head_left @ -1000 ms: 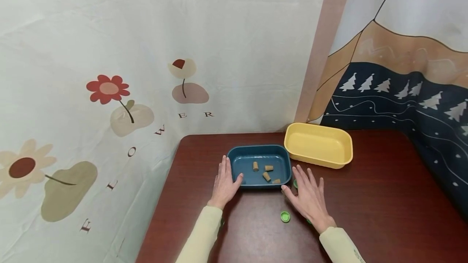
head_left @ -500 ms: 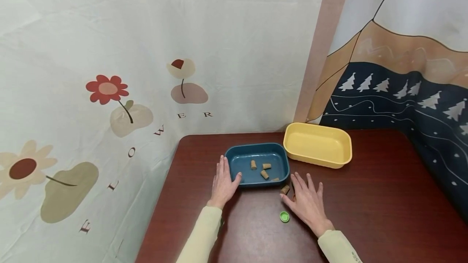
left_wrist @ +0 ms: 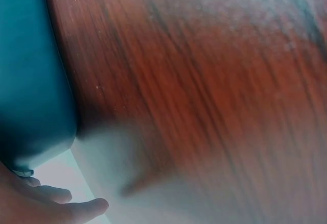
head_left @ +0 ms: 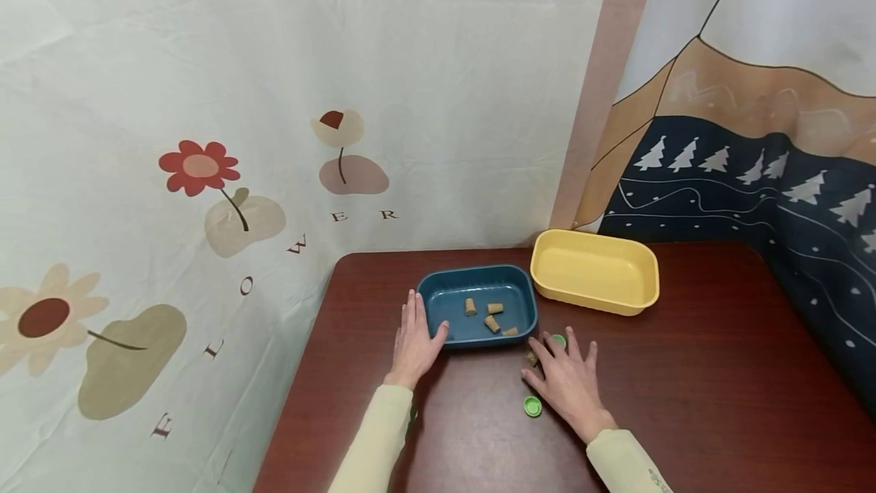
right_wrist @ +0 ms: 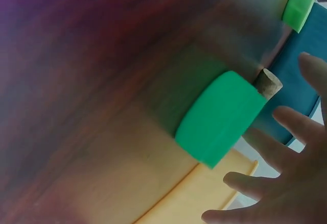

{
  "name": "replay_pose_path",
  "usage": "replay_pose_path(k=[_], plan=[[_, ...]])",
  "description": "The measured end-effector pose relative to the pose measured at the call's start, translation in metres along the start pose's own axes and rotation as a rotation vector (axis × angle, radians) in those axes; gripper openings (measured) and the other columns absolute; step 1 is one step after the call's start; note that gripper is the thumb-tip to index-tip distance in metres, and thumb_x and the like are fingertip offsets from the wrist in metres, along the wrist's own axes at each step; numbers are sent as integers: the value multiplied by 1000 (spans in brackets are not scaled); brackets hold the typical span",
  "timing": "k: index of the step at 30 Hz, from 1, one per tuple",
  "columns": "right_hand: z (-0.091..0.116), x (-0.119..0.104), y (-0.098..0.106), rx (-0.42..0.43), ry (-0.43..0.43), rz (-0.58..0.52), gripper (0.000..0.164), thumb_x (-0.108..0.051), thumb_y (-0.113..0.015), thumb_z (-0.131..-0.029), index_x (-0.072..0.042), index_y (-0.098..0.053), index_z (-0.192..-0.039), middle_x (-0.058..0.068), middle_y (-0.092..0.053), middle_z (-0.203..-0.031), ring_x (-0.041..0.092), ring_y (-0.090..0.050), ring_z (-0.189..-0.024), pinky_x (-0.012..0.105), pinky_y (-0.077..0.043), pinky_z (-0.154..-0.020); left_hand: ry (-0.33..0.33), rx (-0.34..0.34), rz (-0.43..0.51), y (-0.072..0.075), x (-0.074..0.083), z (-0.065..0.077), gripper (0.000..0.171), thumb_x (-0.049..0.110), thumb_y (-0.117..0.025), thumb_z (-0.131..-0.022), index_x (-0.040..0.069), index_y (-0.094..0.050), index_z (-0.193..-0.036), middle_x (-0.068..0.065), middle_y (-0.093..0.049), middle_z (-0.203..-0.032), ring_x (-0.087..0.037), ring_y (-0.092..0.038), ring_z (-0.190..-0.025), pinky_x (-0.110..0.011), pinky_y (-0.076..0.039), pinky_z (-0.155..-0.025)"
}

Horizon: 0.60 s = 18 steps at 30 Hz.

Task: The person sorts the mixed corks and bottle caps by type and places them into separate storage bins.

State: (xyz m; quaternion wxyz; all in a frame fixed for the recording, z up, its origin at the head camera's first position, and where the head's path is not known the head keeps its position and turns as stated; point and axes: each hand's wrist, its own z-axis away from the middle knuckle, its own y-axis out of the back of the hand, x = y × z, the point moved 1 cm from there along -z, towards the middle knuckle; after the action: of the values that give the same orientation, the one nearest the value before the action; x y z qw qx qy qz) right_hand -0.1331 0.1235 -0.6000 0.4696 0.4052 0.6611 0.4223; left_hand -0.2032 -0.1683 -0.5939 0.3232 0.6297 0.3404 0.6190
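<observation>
My left hand (head_left: 414, 348) lies against the left end of the blue tray (head_left: 441, 340), fingers straight along the outer wall and thumb by the front rim. In the left wrist view its fingers are at the bottom left, near the tray. Inside the tray lie several small corks (head_left: 492, 323). My right hand (head_left: 569, 385) hovers low over the table with spread fingers, close to the tray's front right corner. A loose cork (head_left: 531, 358) sits at its fingertips, partly covered. A green bottle cap (right_wrist: 222, 119) stands near that cork, with another green cap (head_left: 532, 406) left of the hand.
An empty yellow tray (head_left: 595, 303) stands at the back right, its left end close to the blue tray. The dark red-brown table (head_left: 718, 371) extends to the right. Behind it hangs a printed cloth (head_left: 452, 97).
The blue tray has slid a little left and back along with my left hand. My right hand has shifted slightly left and nearer me; the loose cork came into view beside it.
</observation>
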Motion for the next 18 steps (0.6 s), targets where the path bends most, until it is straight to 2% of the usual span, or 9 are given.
replay_pose_path(k=[10,18], plan=[[0,-7,-4,40,80,54,31,-29,-85,-86,-19,-79,-115,11,-73,-112,52,-47,-136,84,-24,-103,-12,12,-4,-1,-1,-1,89,47,-59,-101,3,-16,-165,-9,-5,-174,-41,-14,-157,-68,-27,-116],[2,-8,-4,81,89,52,20,-21,-85,-87,-17,-79,-106,10,-72,-105,47,-54,-131,81,-29,-103,-16,12,-17,0,-1,0,90,48,-58,-101,2,-16,-165,-10,-5,-174,-42,-15,-156,-67,-29,-115]])
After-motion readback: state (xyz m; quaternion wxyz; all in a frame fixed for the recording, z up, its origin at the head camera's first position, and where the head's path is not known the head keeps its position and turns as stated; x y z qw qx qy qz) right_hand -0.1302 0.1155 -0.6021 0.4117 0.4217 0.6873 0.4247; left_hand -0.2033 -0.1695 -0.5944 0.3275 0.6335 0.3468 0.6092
